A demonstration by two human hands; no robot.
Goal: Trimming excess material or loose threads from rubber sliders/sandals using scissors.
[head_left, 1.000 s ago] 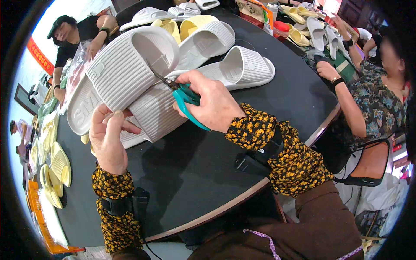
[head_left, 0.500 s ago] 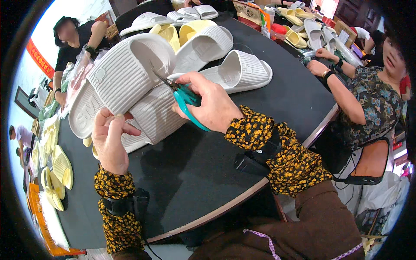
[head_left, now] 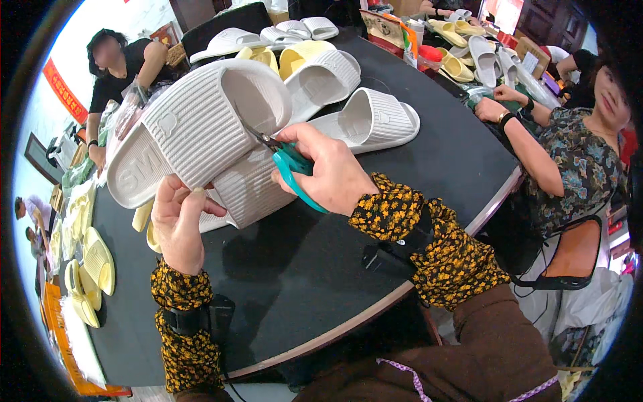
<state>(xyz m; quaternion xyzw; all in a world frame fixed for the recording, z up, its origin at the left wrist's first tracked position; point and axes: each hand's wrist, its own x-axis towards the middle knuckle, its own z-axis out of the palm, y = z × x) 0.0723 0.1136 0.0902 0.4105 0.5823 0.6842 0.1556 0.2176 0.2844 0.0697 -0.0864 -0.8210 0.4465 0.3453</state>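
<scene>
Head view, and both hands are busy! The left hand has thumb and fingers pinched on the near edge of a pale grey slipper, which sits tilted just ahead of it, between and beyond the two hands. The right hand is wrapped around teal-handled scissors, the dark, slim blades pointing up and left at the rim of the slipper's strap.

To the containers: well beyond the right hand, a tub with a red lid, its contents too small to make out, and next to it a glossy printed pouch. Past the left hand, a clear plastic bag shows something pinkish through crinkled film.

Now the textures! That slipper is matte and moulded, its broad strap finely ribbed, a little bear-head outline raised on it, the toe end rounded. Another ribbed grey slipper lies beneath, between the hands; a third stands just beyond the right hand. Yellow slippers, smooth and curvy, rest out to the left of the left hand. All this on a flat black tabletop with a pale, curved-looking edge.
</scene>
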